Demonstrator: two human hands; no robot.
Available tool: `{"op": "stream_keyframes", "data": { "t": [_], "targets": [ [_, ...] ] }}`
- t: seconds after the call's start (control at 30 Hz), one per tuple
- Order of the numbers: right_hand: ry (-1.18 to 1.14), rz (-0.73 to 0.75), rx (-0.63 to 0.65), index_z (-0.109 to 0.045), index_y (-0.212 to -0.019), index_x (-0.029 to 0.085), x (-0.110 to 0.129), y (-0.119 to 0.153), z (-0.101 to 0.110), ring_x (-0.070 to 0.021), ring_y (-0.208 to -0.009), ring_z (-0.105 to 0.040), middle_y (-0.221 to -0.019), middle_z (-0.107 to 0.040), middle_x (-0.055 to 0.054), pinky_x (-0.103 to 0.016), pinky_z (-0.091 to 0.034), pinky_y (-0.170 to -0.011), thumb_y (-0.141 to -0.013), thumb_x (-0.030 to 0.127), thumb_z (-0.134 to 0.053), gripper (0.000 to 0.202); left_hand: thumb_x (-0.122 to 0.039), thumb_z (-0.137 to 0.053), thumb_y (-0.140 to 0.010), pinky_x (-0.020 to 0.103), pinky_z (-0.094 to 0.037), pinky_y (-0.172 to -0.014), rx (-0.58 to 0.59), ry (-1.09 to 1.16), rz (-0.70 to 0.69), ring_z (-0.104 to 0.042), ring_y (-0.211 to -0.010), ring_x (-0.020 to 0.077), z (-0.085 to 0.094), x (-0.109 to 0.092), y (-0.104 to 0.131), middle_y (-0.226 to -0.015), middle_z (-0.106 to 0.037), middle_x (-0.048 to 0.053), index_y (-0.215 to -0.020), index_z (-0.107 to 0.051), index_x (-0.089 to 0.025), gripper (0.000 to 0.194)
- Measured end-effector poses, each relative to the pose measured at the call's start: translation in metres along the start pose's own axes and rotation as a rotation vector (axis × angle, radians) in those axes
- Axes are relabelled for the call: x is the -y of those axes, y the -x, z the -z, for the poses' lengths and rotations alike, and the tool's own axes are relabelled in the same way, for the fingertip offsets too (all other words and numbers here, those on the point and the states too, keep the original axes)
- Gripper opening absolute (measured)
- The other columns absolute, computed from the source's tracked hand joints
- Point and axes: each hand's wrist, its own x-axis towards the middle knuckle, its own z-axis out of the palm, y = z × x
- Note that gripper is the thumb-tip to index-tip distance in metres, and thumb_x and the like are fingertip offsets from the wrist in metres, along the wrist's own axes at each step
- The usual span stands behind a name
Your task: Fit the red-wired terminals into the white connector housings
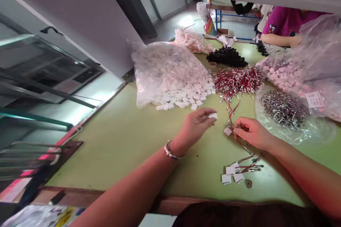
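Note:
My left hand (197, 123) pinches a small white plastic connector housing (213, 115) between thumb and fingers, above the green table. Close by on the right, my right hand (247, 132) is closed on a thin red wire (241, 144). Another white housing (227, 131) is right beside its fingertips; whether it is joined to that wire I cannot tell. Loose red wires with metal terminals (231, 111) lie just beyond. Nearer my body, several white housings with red wires (230, 170) form a small group on the table.
A clear bag of white housings (170, 71) spills onto the table (119, 138). Behind are heaps of red wires (238, 79) and black parts (226, 56). Dark metal-tipped pieces (283, 108) lie on plastic at right. Across the table sits a person in a purple top (286, 19).

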Motion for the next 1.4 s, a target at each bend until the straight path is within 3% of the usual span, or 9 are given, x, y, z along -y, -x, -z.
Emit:
{"op": "stream_keyframes", "data": {
  "t": [0.07,0.13,0.3,0.43,0.63,0.97,1.07,1.27,1.4],
  "targets": [
    [0.074,0.017,-0.009,-0.058,-0.076,0.019,0.002,0.002,-0.001,-0.0096,-0.053,-0.047,-0.063,-0.058,0.003,-0.023,-0.036,-0.050,-0.080,0.033,-0.054,0.015,-0.030,-0.066,-0.074,0.026,-0.050,-0.064,0.086,0.176,0.091,-0.059,-0.061,0.0118,-0.014,-0.002,0.004,-0.066,-0.064,0.000,-0.098,-0.066,-0.014,0.029],
    [0.178,0.073,-0.102,-0.061,-0.074,0.020,0.002,0.003,-0.001,-0.0106,-0.054,-0.048,-0.063,-0.058,0.002,-0.024,-0.036,-0.052,-0.080,0.031,-0.054,0.015,-0.027,-0.067,-0.073,0.025,-0.049,-0.066,0.129,0.308,0.143,-0.058,-0.060,0.0101,-0.023,-0.002,0.005,-0.065,-0.066,0.000,-0.098,-0.068,-0.014,0.028],
    [0.487,0.305,-0.313,-0.062,-0.071,0.020,-0.004,0.004,0.001,-0.0117,-0.062,-0.052,-0.068,-0.061,0.001,-0.025,-0.038,-0.059,-0.082,0.022,-0.055,0.013,-0.024,-0.075,-0.068,0.025,-0.048,-0.067,0.134,0.592,0.271,-0.060,-0.063,0.0095,-0.024,0.002,0.004,-0.068,-0.068,0.000,-0.093,-0.068,-0.014,0.028],
    [0.669,0.405,-0.337,-0.063,-0.076,0.019,-0.007,0.006,0.000,-0.0127,-0.066,-0.054,-0.073,-0.062,-0.001,-0.026,-0.039,-0.063,-0.087,0.024,-0.053,0.015,-0.022,-0.077,-0.067,0.026,-0.048,-0.071,0.147,0.662,0.318,-0.062,-0.066,0.0102,-0.022,0.003,0.005,-0.071,-0.068,0.001,-0.090,-0.068,-0.013,0.026],
    [0.781,0.470,-0.289,-0.067,-0.083,0.020,-0.010,0.006,0.001,-0.0124,-0.066,-0.054,-0.073,-0.061,-0.001,-0.025,-0.037,-0.062,-0.091,0.026,-0.049,0.021,-0.026,-0.079,-0.065,0.023,-0.047,-0.063,0.193,0.633,0.300,-0.061,-0.060,0.0087,-0.023,0.003,0.005,-0.066,-0.068,-0.001,-0.091,-0.068,-0.013,0.031],
    [0.804,0.349,-0.050,-0.069,-0.092,0.020,-0.005,0.007,0.006,-0.0138,-0.067,-0.054,-0.076,-0.063,-0.003,-0.026,-0.036,-0.062,-0.093,0.025,-0.042,0.028,-0.033,-0.072,-0.072,0.022,-0.047,-0.055,0.260,0.338,0.162,-0.059,-0.053,0.0092,-0.016,0.009,0.004,-0.060,-0.066,0.000,-0.095,-0.066,-0.013,0.031],
    [0.790,0.285,0.026,-0.068,-0.085,0.019,-0.002,0.005,0.005,-0.0138,-0.066,-0.053,-0.075,-0.064,-0.003,-0.026,-0.035,-0.062,-0.090,0.021,-0.046,0.024,-0.029,-0.071,-0.071,0.023,-0.049,-0.060,0.305,0.235,0.093,-0.060,-0.057,0.0093,-0.021,0.003,0.007,-0.063,-0.066,0.000,-0.089,-0.067,-0.013,0.024],
    [0.633,0.190,-0.047,-0.063,-0.070,0.017,0.006,0.006,-0.002,-0.0111,-0.059,-0.047,-0.063,-0.059,0.000,-0.024,-0.032,-0.058,-0.086,0.018,-0.048,0.022,-0.026,-0.064,-0.073,0.021,-0.048,-0.055,0.287,0.228,0.103,-0.056,-0.053,0.0079,-0.033,-0.008,0.012,-0.060,-0.062,-0.002,-0.083,-0.062,-0.014,0.015],
    [0.554,0.047,0.110,-0.059,-0.063,0.017,0.009,0.006,0.010,-0.0099,-0.053,-0.044,-0.056,-0.054,0.002,-0.024,-0.030,-0.052,-0.084,0.024,-0.051,0.025,-0.023,-0.059,-0.076,0.022,-0.048,-0.056,0.351,0.115,0.058,-0.056,-0.055,0.0083,-0.033,-0.012,0.019,-0.065,-0.063,-0.001,-0.088,-0.064,-0.014,0.016]
  ]
}}
